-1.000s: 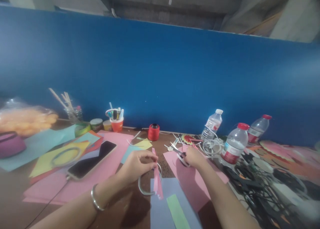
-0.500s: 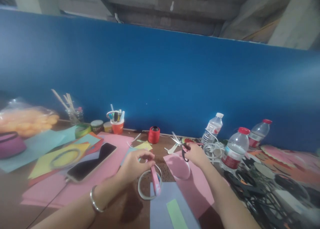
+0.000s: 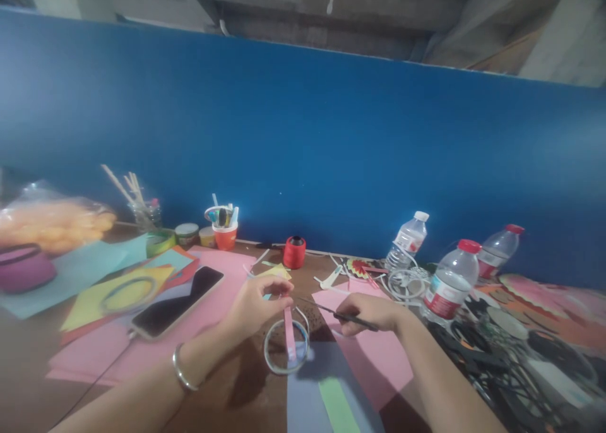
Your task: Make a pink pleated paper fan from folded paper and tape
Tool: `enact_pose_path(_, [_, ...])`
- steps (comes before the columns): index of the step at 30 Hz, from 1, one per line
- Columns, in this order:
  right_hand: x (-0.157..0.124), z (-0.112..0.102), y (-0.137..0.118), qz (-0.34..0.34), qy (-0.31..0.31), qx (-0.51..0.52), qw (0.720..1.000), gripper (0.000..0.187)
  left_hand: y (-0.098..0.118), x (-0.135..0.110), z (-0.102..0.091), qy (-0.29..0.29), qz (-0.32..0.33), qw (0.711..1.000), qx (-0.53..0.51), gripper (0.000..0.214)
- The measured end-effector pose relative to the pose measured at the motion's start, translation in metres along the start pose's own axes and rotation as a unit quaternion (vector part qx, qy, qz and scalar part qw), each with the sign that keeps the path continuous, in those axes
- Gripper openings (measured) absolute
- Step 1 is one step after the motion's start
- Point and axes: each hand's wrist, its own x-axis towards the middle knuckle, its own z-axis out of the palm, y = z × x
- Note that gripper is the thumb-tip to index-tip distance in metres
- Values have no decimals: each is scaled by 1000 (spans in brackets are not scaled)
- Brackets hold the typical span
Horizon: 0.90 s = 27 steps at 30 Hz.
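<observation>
My left hand (image 3: 263,303) pinches the upper end of a pink paper strip (image 3: 289,333), which hangs down between thumb and fingers. Behind or around the strip's lower part is a white ring (image 3: 266,351); whether the hand also holds the ring I cannot tell. My right hand (image 3: 367,313) is closed on black-handled scissors (image 3: 355,321), their blades pointing left toward the strip's top. Under the hands lie a lavender sheet (image 3: 307,395) with a green paper strip (image 3: 338,404) on it, and a pink sheet (image 3: 379,357).
Coloured papers and a phone (image 3: 177,303) lie on the left. A red spool (image 3: 294,252) and a red cup of tools (image 3: 225,236) stand at the back. Plastic bottles (image 3: 452,281), a white cable coil (image 3: 407,286) and black clutter (image 3: 492,363) occupy the right.
My right hand has turned and lowered the scissors, so the blades now point left toward the strip instead of up and away. The left hand still pinches the pink strip, which hangs straighter.
</observation>
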Motion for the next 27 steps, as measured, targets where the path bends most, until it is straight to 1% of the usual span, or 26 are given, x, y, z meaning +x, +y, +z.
enact_pose_path(5, [3,5,0,9,13,14,1000,16,-3,-1,1,-3,-5,1000,9,16])
enact_pose_path(11, [7,10,1,20,4,-5,1000,22,-3,-3,2,-26,-9,1000,11,16])
enact_pose_path(15, [8,12,-4,27,3,-13,1000,25,0,-5,4,-45,-15,999,-1,17])
enact_pose_path(20, [9,13,-8,22,-19,-15,999,25,5,-8,7,-71,-45,996,-31,18])
enact_pose_path(24, [11,13,-7,40,-45,-23,998,24,2,-8,8,-96,-52,991,-76,20])
enact_pose_path(27, [13,14,-7,41,-48,-22,998,21,0,-9,8,-108,-57,987,-101,20])
